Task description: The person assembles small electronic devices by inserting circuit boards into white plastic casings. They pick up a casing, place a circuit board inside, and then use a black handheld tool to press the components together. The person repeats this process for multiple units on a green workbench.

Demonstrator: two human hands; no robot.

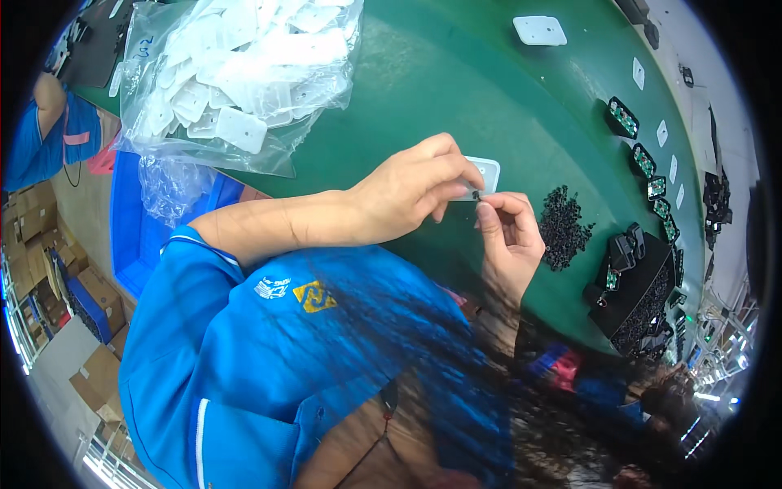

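Note:
My left hand reaches across from the left with its fingers closed on a small white plastic plate. The plate has rounded corners, and its lower left part is hidden behind my fingers. My right hand comes up beside it, thumb and forefinger pinched together at the plate's near edge. A tiny black part shows at the fingertips of both hands; its exact shape is too small to make out. Just right of my right hand lies a loose pile of small black parts on the green table.
A clear plastic bag full of white plates lies at the upper left, above a blue bin. One white plate lies at the far side. Black housings with green circuit boards line the right, near a black tray. Another person's arm shows at left.

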